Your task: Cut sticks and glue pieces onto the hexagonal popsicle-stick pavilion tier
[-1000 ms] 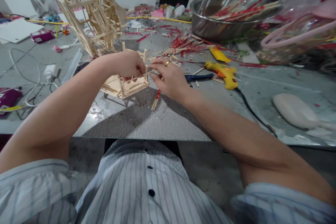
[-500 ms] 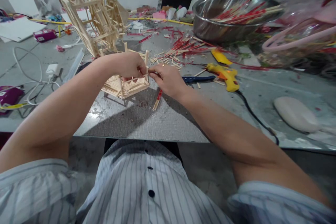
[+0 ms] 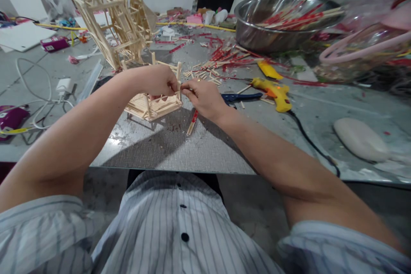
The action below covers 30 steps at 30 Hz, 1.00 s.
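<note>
A low frame built of pale wooden chopsticks (image 3: 165, 107) stands on the table before me, with short upright posts at its corners. My left hand (image 3: 160, 80) reaches over it, fingers pinched on the upright stick (image 3: 179, 70) at the right corner. From the other side my right hand (image 3: 205, 97) pinches the same stick between thumb and fingertips, closed. Whether a smaller piece sits between the fingertips is hidden. Below my right hand lies a chopstick with a red wrapper end (image 3: 192, 123).
Behind stands a taller chopstick structure (image 3: 118, 30). To the right are blue-handled pliers (image 3: 244, 96), a yellow glue gun (image 3: 276, 94) with a black cord, and a steel basin (image 3: 266, 36) of chopsticks. Red-marked scraps (image 3: 221, 58) lie scattered. A white cable (image 3: 48, 98) loops at left.
</note>
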### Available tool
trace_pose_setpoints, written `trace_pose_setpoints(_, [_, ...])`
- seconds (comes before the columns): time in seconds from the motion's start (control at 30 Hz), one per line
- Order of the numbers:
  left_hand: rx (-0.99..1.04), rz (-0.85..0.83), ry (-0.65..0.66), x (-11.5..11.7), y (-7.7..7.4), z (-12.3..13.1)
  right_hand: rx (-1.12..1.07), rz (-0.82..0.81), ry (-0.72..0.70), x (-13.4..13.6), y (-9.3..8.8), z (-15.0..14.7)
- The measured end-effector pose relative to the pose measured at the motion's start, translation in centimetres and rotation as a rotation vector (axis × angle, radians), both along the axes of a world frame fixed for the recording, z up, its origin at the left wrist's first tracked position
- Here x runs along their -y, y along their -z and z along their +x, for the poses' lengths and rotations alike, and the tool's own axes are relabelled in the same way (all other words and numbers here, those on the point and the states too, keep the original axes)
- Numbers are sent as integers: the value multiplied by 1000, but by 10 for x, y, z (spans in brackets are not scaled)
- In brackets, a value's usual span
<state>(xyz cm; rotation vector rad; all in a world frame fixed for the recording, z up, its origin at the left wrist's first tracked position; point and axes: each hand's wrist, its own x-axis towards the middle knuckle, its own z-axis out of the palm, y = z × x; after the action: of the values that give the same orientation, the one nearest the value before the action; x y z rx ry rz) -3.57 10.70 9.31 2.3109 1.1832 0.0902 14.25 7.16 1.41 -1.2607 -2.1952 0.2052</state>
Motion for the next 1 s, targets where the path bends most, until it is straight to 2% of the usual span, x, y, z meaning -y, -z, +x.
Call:
trace_pose_setpoints(0.13, [75, 33, -17, -3, 3, -2, 12, -6, 9, 1, 0, -1])
trace_pose_setpoints(0.33, [-199, 109, 50, 7, -3, 3, 13, 31, 26, 2, 1, -1])
trace_pose_setpoints(0.43, [-280, 229, -34, 28, -9, 11, 16, 96, 33, 6, -1, 3])
trace_pose_setpoints(0.5, [-298, 384, -138, 46, -10, 17, 20, 161, 25, 10, -3, 7])
trace_pose_setpoints(0.6, [-226, 505, -209, 70, -7, 24, 28, 278, 6, 21, -8, 15])
trace_pose_setpoints(0.73, [-97, 532, -256, 88, 8, 32, 54, 371, 10, 37, -10, 23])
trace_pose_setpoints(0.9, [140, 503, -280, 92, 31, 40, 19, 330, 20, 57, -14, 34])
trace_pose_setpoints(1.0, [339, 383, -271, 88, 43, 42, -86, 286, 156, 61, -19, 50])
